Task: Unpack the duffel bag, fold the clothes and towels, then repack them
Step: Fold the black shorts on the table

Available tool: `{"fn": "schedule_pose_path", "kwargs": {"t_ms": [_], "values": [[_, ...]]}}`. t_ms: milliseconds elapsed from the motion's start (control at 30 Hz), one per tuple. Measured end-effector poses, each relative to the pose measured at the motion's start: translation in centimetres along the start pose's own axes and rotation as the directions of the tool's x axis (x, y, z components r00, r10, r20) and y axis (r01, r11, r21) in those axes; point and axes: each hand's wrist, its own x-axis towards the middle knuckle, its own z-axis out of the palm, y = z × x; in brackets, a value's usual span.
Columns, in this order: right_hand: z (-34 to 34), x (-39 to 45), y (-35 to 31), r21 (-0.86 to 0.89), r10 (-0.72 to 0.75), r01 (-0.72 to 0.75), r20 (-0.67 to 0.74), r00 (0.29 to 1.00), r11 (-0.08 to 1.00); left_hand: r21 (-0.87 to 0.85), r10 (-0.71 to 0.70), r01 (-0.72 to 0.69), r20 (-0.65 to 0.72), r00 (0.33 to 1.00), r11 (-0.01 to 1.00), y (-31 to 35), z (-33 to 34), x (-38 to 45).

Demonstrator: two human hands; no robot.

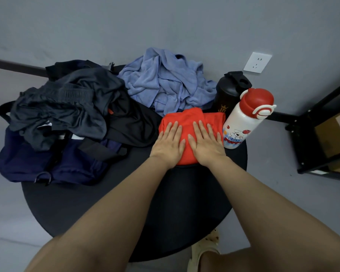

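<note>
both hands lay flat, fingers straight, gripping nothing: the left hand [169, 143] and right hand [205, 144] pressed side by side on the folded red garment [190, 118] on the round black table [126, 213]. just right of the right hand stood a white bottle [243, 122], so smoothing was best directed away from it. unfolded dark clothes [67, 110] and the navy duffel bag [37, 163] lay left of the left hand, a blue towel [165, 81] beyond the fingertips.
</note>
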Motion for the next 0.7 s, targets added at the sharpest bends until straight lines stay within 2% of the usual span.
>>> {"fn": "schedule_pose_path", "kwargs": {"t_ms": [133, 233, 333, 433, 567, 700], "values": [[-1.5, 0.3, -0.8, -0.134, 0.049, -0.037, 0.093, 0.994, 0.990, 0.083, 0.075, -0.082, 0.093, 0.993, 0.993, -1.2, -2.0, -1.0], [-3.2, 0.3, -2.0, -0.285, 0.037, -0.027, 0.028, 0.999, 0.958, 0.152, 0.081, -0.099, 0.124, 0.989, 0.983, -2.7, -3.6, -2.2], [-4.3, -0.1, -4.0, -0.249, -0.030, 0.011, -0.072, 0.997, 0.969, 0.169, 0.022, -0.037, 0.088, 0.996, 0.985, -5.0, -5.3, -3.4], [-4.3, -0.4, -6.8, -0.195, -0.151, 0.128, -0.109, 0.982, 0.972, 0.180, -0.053, 0.043, 0.054, 0.997, 0.983, -7.9, -7.2, -4.7], [-4.1, -0.4, -11.3, -0.117, -0.260, 0.246, -0.128, 0.957, 0.962, 0.125, -0.192, 0.207, -0.122, 0.974, 0.970, -12.4, -9.3, -6.4], [-4.2, 0.2, -16.2, -0.055, -0.365, 0.361, -0.130, 0.922, 0.931, -0.043, -0.362, 0.370, -0.342, 0.867, 0.928, -16.7, -11.5, -8.0]]}}
